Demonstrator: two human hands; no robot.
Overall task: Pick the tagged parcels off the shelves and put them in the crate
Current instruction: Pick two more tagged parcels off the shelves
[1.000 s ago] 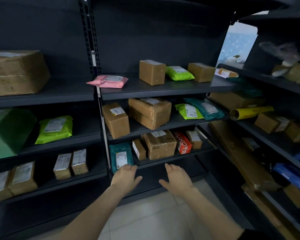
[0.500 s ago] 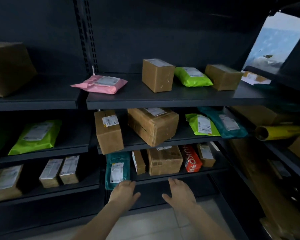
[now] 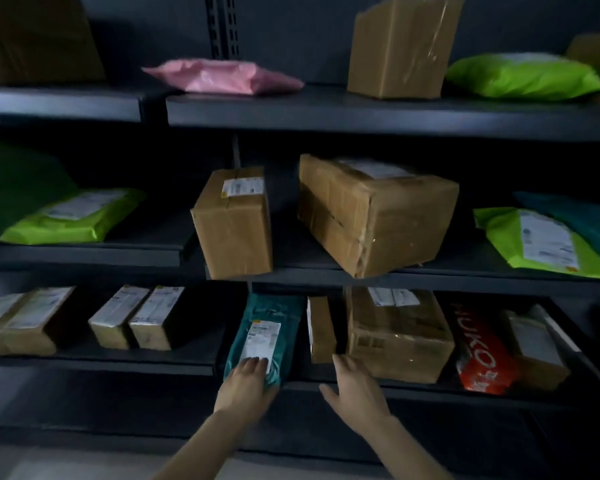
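head | we see the left hand [image 3: 245, 388], fingers flat and released on the teal parcel [image 3: 271, 327] near its end | parcel lies on the lowest shelf [image 3: 413, 393] beside a slim carton [image 3: 321, 329] | right hand [image 3: 359, 393] at the shelf edge, fingers spread, holding nothing

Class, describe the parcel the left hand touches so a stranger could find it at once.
On the dark shelving, take the lowest stocked shelf right of the upright post. At its left end lies a teal mailer with a white label, touched by the left hand. Its neighbours there are brown boxes and a red pack; it alone is teal.
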